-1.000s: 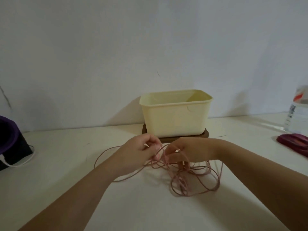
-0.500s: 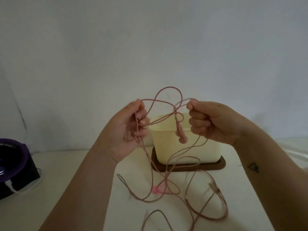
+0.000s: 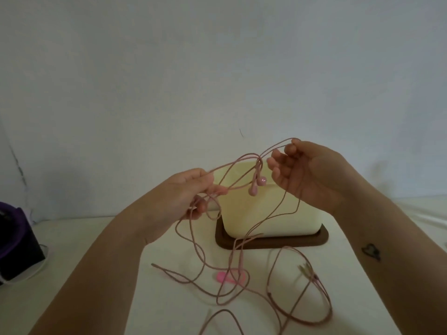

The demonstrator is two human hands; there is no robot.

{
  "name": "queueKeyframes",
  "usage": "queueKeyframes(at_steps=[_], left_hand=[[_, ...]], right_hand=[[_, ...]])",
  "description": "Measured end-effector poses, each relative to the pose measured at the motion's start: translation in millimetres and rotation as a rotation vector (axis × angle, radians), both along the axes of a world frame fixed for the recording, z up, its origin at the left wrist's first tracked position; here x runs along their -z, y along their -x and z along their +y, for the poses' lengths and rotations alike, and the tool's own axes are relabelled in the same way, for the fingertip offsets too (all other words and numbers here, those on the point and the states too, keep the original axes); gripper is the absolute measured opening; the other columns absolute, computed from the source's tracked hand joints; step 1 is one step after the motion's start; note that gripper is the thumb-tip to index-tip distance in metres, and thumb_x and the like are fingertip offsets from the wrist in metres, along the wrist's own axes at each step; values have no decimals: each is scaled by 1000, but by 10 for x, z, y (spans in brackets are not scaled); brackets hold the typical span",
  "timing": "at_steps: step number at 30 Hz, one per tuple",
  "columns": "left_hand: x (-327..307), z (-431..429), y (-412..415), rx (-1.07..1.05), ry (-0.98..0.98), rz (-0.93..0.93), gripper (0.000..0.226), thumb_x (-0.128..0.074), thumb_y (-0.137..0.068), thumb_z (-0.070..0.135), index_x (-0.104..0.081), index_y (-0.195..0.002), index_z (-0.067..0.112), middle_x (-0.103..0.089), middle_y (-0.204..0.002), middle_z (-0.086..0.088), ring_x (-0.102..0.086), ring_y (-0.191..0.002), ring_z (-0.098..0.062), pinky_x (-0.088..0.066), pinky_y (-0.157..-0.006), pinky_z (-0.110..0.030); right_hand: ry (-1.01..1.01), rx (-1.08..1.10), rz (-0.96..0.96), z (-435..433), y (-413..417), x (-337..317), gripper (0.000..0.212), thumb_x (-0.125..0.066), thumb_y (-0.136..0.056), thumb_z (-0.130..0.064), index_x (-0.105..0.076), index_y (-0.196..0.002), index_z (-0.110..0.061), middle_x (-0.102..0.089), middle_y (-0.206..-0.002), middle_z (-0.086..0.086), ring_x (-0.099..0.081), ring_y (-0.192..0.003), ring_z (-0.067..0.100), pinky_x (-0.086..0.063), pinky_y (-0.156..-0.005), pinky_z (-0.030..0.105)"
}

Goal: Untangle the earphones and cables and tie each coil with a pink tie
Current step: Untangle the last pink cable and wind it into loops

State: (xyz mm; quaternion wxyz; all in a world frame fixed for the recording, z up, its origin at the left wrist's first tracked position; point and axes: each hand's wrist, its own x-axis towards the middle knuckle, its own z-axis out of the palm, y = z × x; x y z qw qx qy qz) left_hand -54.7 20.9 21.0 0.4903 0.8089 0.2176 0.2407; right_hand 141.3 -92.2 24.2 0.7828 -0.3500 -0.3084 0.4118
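Note:
Both hands hold a tangle of thin pink earphone cable (image 3: 197, 247) up in front of the cream box. My left hand (image 3: 185, 192) pinches several strands between thumb and fingers. My right hand (image 3: 302, 175) grips a loop near its top, thumb and forefinger closed on the cable, the other fingers spread. Two pink earbuds (image 3: 257, 184) dangle between the hands. The rest of the cable trails down in loose loops on the white table (image 3: 96, 238). A bright pink tie (image 3: 229, 277) lies on the table under the loops. A gold plug end (image 3: 305, 270) rests at the right.
A cream plastic box (image 3: 271, 213) stands on a dark brown lid (image 3: 273, 243) against the white wall, right behind the hands. A purple and black object (image 3: 14, 240) with a white cord sits at the left edge.
The hands have lifted the cable off the table and then drawn apart, the left dropping lower. The knot between them has opened out and the earbuds now hang free.

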Motion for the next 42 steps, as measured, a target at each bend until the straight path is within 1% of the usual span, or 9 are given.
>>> queueKeyframes(at_steps=[2, 6, 12, 16, 19, 25, 31, 37, 42], left_hand=[[18, 18, 18, 37, -45, 58, 41, -41, -94, 41, -59, -61, 25, -70, -110, 3, -61, -88, -8, -48, -93, -39], [61, 10, 7, 177, -77, 138, 40, -44, -86, 57, -54, -59, 30, -65, -119, 16, -41, -127, 1, -21, -109, -37], [39, -187, -17, 57, -262, 248, 52, -55, -60, 74, -67, -87, 30, -65, -108, 20, -53, -110, 0, -35, -105, -32], [-21, -340, -50, -84, -425, 207, 53, -51, -47, 79, -63, -82, 41, -62, -110, 15, -56, -104, -5, -41, -87, -23], [-7, -380, -102, -152, -522, 164, 55, -60, -42, 86, -57, -82, 49, -52, -111, 21, -46, -113, -10, -41, -96, -37], [47, -531, -211, -153, -595, -20, 40, -65, -54, 64, -51, -83, 40, -49, -100, 24, -42, -107, 1, -35, -100, -36], [89, -471, -243, -86, -876, -160, 41, -65, -63, 53, -38, -92, 46, -39, -105, 25, -36, -106, 8, -30, -84, -4], [143, -434, -301, 38, -935, -245, 35, -75, -71, 33, -47, -92, 39, -46, -99, 18, -51, -95, 1, -41, -82, -12], [157, -385, -329, 21, -980, -365, 27, -75, -71, 22, -58, -92, 22, -52, -88, 14, -56, -83, -4, -47, -68, -12]], right_hand=[[7, 61, -57, -36, -12, -1, 38, -39, -99, -22, -44, -62, -14, -61, -75, 6, -62, -65, 18, -51, -55, 26], [79, 15, -218, -134, 39, -22, 42, -40, -98, -27, -42, -58, -16, -63, -81, 8, -60, -70, 23, -50, -56, 32], [165, -37, -351, -150, 193, -29, 39, -39, -99, -28, -43, -63, -16, -68, -81, 6, -61, -65, 18, -50, -55, 29], [139, -77, -294, -119, 250, -29, 38, -38, -100, -28, -44, -65, -15, -68, -80, 7, -64, -68, 21, -55, -57, 29], [95, -86, -229, -119, 272, -40, 37, -37, -100, -29, -43, -66, -15, -68, -80, 7, -64, -65, 21, -53, -54, 29], [-44, -104, 63, -82, 329, -65, 38, -32, -101, -28, -42, -67, -16, -64, -74, 4, -60, -61, 18, -50, -58, 28], [-62, -177, 325, -71, 361, -48, 41, -35, -100, -25, -43, -62, -13, -61, -70, 4, -59, -61, 16, -52, -62, 27], [-61, -228, 458, -56, 418, -48, 37, -35, -100, -23, -40, -65, -14, -57, -60, 5, -56, -60, 13, -50, -73, 25], [-42, -205, 458, -54, 469, -49, 38, -32, -100, -24, -38, -64, -15, -57, -63, 4, -57, -60, 13, -51, -46, 24]])
